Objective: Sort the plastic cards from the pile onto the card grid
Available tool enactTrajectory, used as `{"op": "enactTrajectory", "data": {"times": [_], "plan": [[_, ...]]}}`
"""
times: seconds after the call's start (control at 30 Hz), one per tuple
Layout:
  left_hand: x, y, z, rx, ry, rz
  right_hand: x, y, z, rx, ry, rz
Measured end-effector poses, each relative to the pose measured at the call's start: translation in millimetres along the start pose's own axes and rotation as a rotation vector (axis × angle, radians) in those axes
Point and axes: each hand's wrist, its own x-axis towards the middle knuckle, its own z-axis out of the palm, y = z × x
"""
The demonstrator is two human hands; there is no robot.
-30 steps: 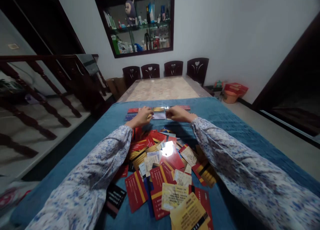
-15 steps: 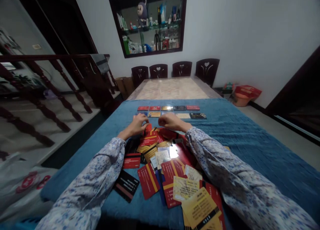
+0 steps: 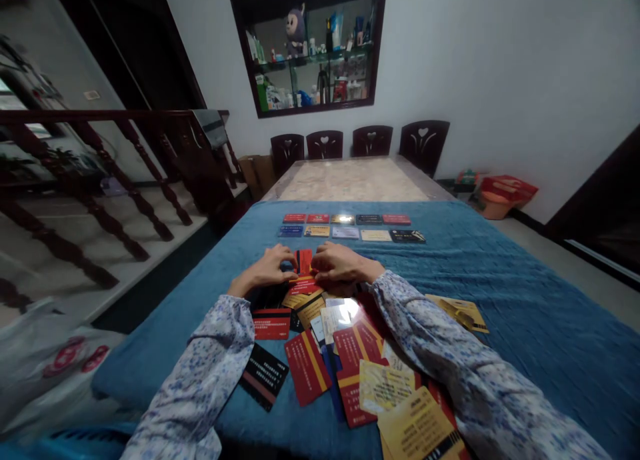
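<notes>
Between my two hands is a red card (image 3: pixel 304 259) with a dark stripe, at the far end of a loose heap of cards. My left hand (image 3: pixel 271 268) is curled, with its fingertips at the card's left edge. My right hand (image 3: pixel 341 263) has bent fingers at the right edge. Below them the heap spreads toward me: a red card with a yellow stripe (image 3: pixel 307 368), a black card (image 3: pixel 264 376), a pale yellow card (image 3: pixel 387 385) and a gold card (image 3: pixel 419 425). My forearms and hands hide parts of the heap.
Beyond my hands, cards lie in two rows, among them a blue card (image 3: pixel 291 231) and a black card (image 3: pixel 407 237). Gold cards (image 3: pixel 463 312) rest right of my right forearm. A blue cloth (image 3: pixel 520 353) covers the near table; chairs (image 3: pixel 373 142) stand behind it.
The view has shifted slightly, so the scene sits further right. My hands have drawn back a little, and the near row and the red card between them show more fully.
</notes>
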Motion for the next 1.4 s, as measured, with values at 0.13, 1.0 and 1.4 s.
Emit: {"op": "enactTrajectory", "data": {"times": [0.13,1.0,1.4], "plan": [[-8,-1,-1.2,0.006,-0.077,-0.014,0,-3,3,-0.043,-0.063,-0.011],[-7,8,12.2,0.089,-0.049,0.000,0,12,14,-0.087,-0.035,0.022],[-7,-1,18.4,0.079,0.065,0.089,0,12,17,-0.113,-0.027,0.032]]}}
